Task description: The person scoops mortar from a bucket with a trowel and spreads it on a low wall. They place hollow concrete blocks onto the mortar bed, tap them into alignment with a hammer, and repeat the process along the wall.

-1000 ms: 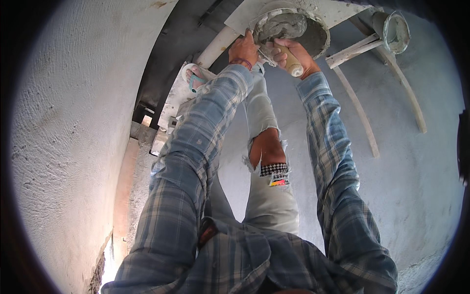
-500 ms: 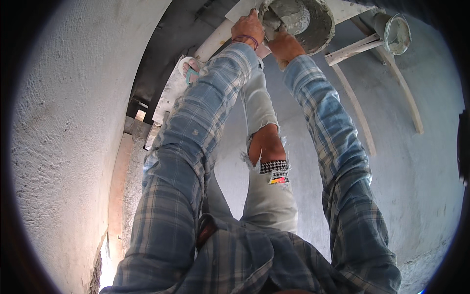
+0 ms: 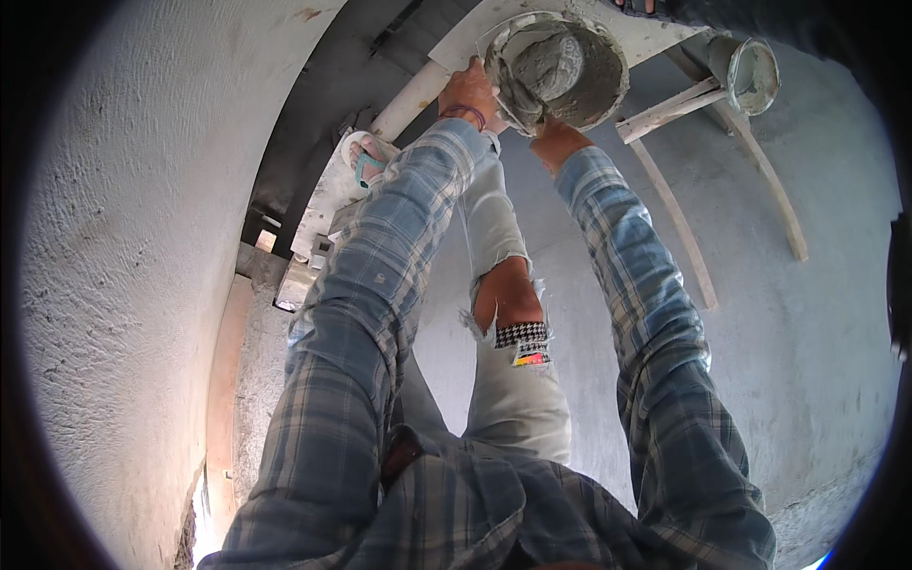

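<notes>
right hand [image 3: 559, 142] at the mortar bucket [image 3: 604, 87], left hand [image 3: 469, 91] beside its rim.

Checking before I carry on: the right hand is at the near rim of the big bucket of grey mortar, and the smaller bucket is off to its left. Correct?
Not quite: the head view shows the smaller bucket off to the right of the big bucket of grey mortar. The right hand is at its near rim.

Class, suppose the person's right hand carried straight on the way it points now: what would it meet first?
Most likely the bucket: the right hand is at its near side, pointing toward the grey mix inside. Depth is unclear, so either could come first.
</notes>
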A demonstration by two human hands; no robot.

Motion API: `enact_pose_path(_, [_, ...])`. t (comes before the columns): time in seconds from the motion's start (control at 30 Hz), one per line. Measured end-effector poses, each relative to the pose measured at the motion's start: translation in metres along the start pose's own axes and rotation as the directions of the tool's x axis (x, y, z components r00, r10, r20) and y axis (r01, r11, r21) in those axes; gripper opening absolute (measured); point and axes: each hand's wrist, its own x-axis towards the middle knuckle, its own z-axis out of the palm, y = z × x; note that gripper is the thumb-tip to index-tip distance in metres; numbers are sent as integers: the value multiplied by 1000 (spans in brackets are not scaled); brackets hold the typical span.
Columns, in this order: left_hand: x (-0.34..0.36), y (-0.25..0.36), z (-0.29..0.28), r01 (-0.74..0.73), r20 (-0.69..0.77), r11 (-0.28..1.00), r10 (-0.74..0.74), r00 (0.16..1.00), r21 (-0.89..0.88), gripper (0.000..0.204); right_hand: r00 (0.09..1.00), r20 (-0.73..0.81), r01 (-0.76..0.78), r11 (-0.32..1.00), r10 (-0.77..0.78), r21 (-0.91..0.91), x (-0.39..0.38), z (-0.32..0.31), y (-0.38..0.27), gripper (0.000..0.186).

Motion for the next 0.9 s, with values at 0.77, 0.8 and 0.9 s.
enact_pose_path(0.77, [-12,5,9,-41,-9,997,40,999,-60,52,972,185,-33,700,-143,713,-15,3,22,20])
enact_pose_path(0.8, [-11,1,8,-42,-24,998,41,999,-48,52,936,352,-303,483,-13,822,-36,-10,11,20])
enact_pose_path(0.9, [-4,-2,1,-44,-42,999,44,998,-9,52,860,450,-489,-136,-240,862,-42,-39,82,19])
